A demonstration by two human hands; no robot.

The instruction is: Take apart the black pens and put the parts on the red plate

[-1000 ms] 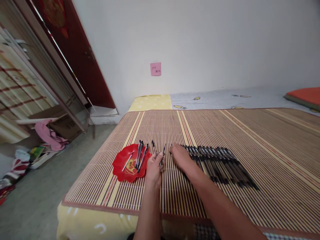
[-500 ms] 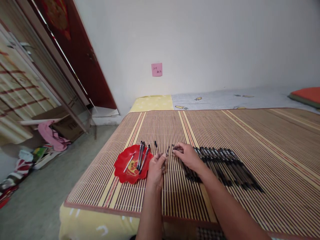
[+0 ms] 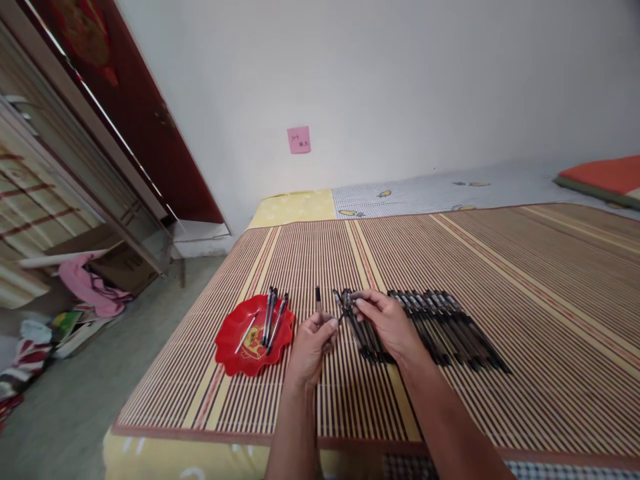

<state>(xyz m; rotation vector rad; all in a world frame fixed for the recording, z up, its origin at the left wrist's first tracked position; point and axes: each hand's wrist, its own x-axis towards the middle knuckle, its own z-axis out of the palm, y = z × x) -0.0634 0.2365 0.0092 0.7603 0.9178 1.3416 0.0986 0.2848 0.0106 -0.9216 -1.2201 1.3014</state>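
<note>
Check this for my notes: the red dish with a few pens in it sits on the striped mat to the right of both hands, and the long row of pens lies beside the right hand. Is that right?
Not quite. In the head view the red dish lies to the left of both hands, beside the left hand, not to their right. The rest holds: it has a few pens in it and sits on the striped mat, and the long row of pens lies beside the right hand.

A second ago my right hand [image 3: 387, 320] lay flat over the left end of the pen row [image 3: 440, 327]; now it is lifted, fingers pinching one pen. My left hand [image 3: 310, 337] has turned its pen [image 3: 319, 301] more upright and come close to the right.
</note>
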